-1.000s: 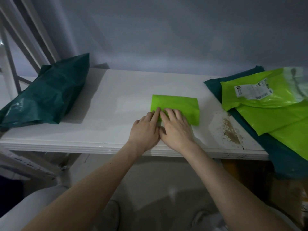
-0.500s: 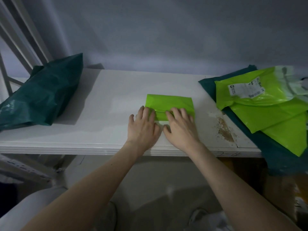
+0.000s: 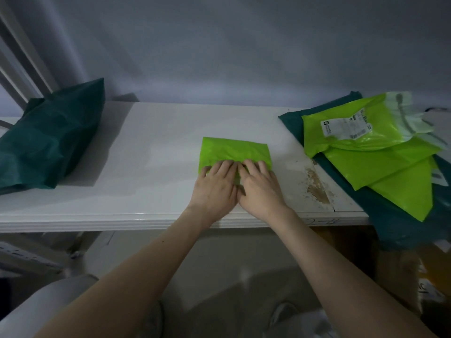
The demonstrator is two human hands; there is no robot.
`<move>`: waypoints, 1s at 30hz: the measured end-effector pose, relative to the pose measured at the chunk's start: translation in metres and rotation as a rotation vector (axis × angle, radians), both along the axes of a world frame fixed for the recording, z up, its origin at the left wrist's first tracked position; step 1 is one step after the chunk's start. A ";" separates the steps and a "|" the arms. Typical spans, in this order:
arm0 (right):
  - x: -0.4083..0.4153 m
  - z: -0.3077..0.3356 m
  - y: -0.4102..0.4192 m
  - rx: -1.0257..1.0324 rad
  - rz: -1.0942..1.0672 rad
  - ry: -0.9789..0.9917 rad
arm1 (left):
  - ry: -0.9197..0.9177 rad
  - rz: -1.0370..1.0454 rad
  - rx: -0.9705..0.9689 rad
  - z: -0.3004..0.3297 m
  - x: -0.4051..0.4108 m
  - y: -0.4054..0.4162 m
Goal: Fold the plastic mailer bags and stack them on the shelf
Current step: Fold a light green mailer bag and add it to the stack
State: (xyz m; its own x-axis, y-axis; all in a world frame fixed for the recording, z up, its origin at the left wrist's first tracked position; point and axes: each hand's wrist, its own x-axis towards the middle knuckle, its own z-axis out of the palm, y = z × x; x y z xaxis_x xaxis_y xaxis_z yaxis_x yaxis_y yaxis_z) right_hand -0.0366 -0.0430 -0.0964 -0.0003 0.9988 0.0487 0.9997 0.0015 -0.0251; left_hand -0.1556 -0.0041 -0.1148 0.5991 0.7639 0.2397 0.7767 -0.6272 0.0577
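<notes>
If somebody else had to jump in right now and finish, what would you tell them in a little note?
Left hand and right hand: side by side, fingers flat, pressing the near edge of the folded lime mailer on the white shelf.
Done: this mailer is folded into a small rectangle.
Left: unfolded lime mailers lie in a pile at the right end, on a dark green bag. Fold them and stack them.
A stuffed dark green bag sits at the left end.

Bare forearms — no sleeves, no rings, no watch.
</notes>
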 end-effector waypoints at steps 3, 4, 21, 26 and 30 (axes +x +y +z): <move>0.005 0.001 0.000 0.007 0.021 0.003 | 0.015 0.016 0.009 -0.003 0.004 0.000; 0.007 0.002 0.000 0.009 0.024 0.006 | 0.025 0.026 0.008 -0.003 0.004 0.001; 0.038 0.001 -0.017 -0.049 -0.118 0.088 | 0.180 0.154 0.069 0.002 0.026 -0.012; 0.043 -0.001 -0.018 -0.074 -0.116 0.032 | 0.148 0.149 0.042 0.001 0.027 -0.012; 0.045 0.001 -0.015 -0.001 -0.157 0.112 | 0.112 0.115 -0.043 -0.002 0.026 -0.012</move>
State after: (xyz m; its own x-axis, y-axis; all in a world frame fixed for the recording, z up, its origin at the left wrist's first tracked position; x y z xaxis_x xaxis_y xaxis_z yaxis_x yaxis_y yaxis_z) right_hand 0.0086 -0.0579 -0.0956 0.1609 0.9862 0.0383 0.9786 -0.1544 -0.1362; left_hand -0.1293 -0.0161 -0.1163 0.5282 0.8372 0.1417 0.8464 -0.5325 -0.0088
